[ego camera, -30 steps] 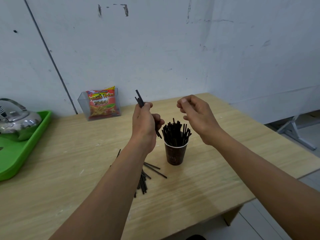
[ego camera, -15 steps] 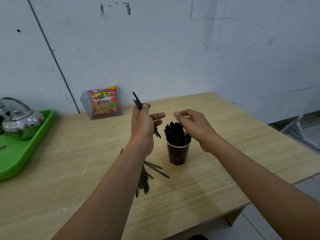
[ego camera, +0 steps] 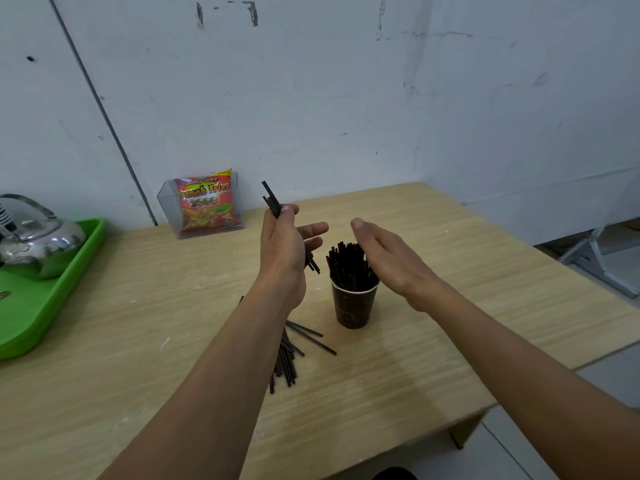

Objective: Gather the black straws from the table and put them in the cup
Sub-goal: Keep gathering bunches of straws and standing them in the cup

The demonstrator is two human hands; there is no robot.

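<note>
Left hand (ego camera: 282,247) pinches few straws (ego camera: 271,199) mid-shaft; right hand (ego camera: 384,258) released, flat over cup (ego camera: 351,306). Straws look light, stiff, slippery; grip bundle mid-length.

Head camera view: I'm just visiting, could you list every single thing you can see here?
table: one, light wood, against the wall
cup: one, dark brown, mid-table
straws in cup: many, black, standing upright
loose straws: a pile, black, lying on the table, near-left of the cup
held straws: a few, black, in the left grip
snack packet: one, red-orange, in a clear holder by the wall
kettle: one, silver, on the tray
tray: one, green, table's left edge
left grip: one hand, pinching the held straws above the table
right grip: one hand, open, beside the cup's straw tops
</note>
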